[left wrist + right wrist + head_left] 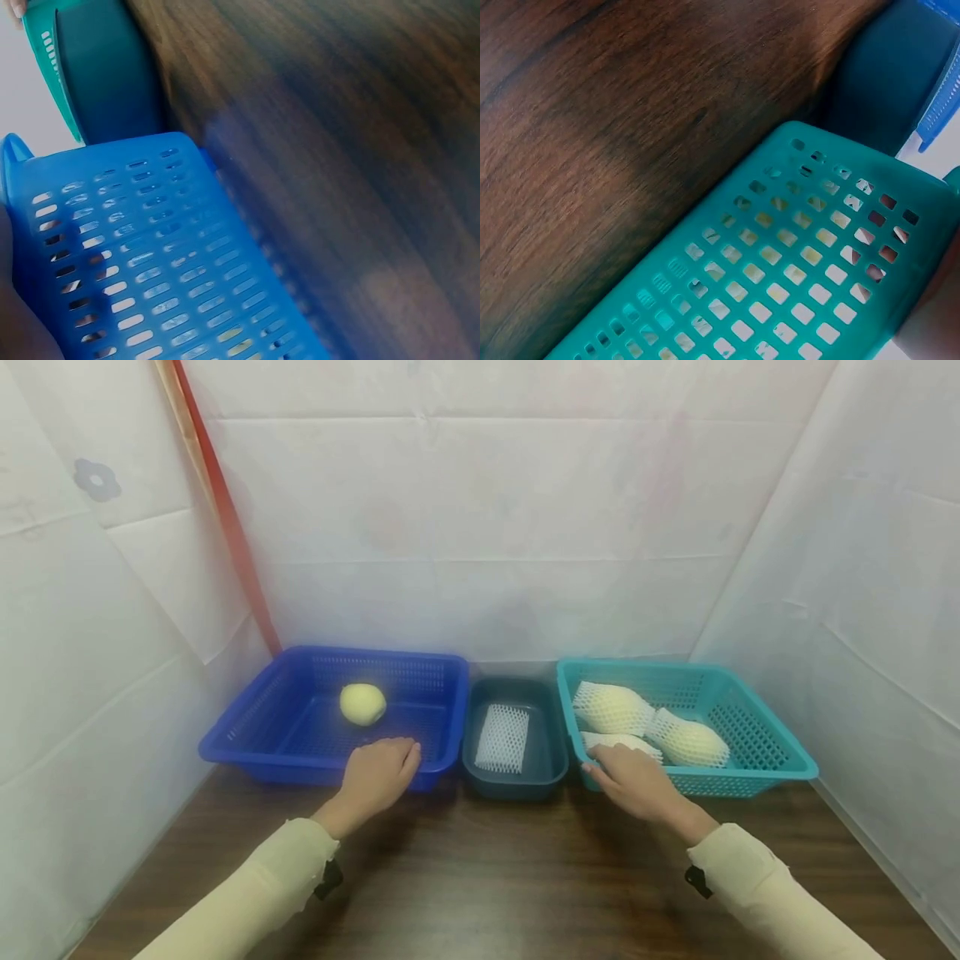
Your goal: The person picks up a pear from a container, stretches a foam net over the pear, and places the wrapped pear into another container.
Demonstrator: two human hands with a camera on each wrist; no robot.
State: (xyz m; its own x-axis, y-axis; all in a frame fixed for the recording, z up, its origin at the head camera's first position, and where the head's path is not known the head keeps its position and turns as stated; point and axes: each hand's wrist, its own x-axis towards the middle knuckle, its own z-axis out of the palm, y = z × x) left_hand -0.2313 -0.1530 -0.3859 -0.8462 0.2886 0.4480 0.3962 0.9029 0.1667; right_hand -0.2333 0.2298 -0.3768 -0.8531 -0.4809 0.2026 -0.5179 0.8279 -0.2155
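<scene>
My left hand [380,772] grips the front rim of a blue basket [247,745] near its right corner, fingers curled over it. In the left wrist view, skin shows through the slots of the basket wall [172,247]. A bare pale yellow fruit [363,704] lies inside, beyond that hand. My right hand [632,779] grips the front left corner of a teal basket [780,764]. Beside its fingers, a fruit in a white foam net [622,745] is partly hidden. Two more netted fruits [615,708] [692,742] lie there.
Between the baskets stands a small dark teal bin [517,789] with a white foam net sleeve [503,739] in it. All three containers stand on a brown wooden table [480,877], near the white cloth [480,610] behind. Cloth also hangs on both sides.
</scene>
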